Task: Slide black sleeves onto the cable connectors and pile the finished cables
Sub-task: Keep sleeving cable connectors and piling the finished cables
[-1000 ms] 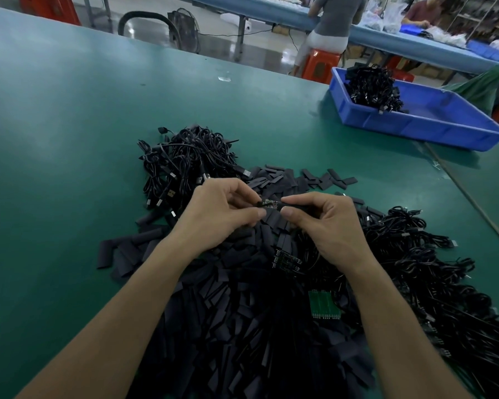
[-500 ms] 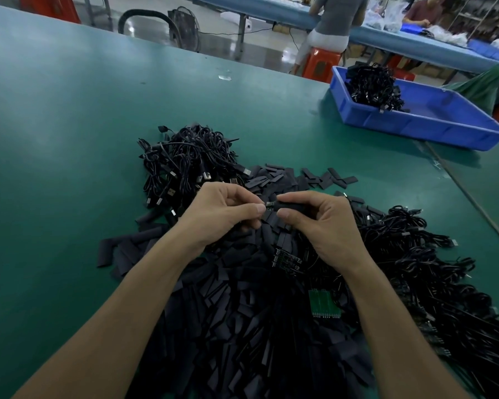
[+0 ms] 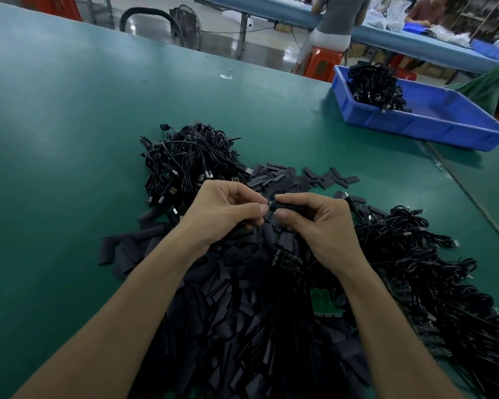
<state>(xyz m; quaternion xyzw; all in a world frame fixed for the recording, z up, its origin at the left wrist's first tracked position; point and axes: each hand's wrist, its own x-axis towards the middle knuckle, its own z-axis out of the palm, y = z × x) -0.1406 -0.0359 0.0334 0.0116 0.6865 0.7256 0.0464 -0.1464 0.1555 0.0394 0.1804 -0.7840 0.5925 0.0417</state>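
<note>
1. both hands hover over the middle of the green table [image 3: 69,145], fingertips almost meeting, just above the heap.
2. right hand [image 3: 317,223]: thumb and forefinger curl round a black sleeve [image 3: 289,207], the other fingers tucked underneath. the sleeve lies roughly level, its open end pointing at the other hand.
3. left hand [image 3: 222,214]: thumb and forefinger pinch the connector [image 3: 270,203], only a small pale tip showing at the sleeve's mouth. the remaining fingers are curled in. how far in the connector sits i cannot tell, the fingers cover it.
4. directly under the hands lie the loose sleeves [image 3: 242,326], a thick dark heap running towards the person, under both forearms.
5. on the far left sits the cable pile [image 3: 190,162], touching the heap's far edge, plugs poking out of it.
6. to the right, a tangle of cables [image 3: 415,254] crowds right up beside the right forearm.
7. two small boards are caught in the heap between the forearms: a dark board [image 3: 286,260] just beside the right wrist, and a green board [image 3: 326,305] nearer the person.
8. the blue tray [image 3: 444,131] sits well apart at the far right, with a bundle of cables [image 3: 375,84] in its far left corner.
9. beyond the table edge a person [image 3: 339,15] sits on an orange stool [image 3: 323,60], back turned, at another long table [image 3: 415,46], with a floor fan [image 3: 186,27] off to the left.
</note>
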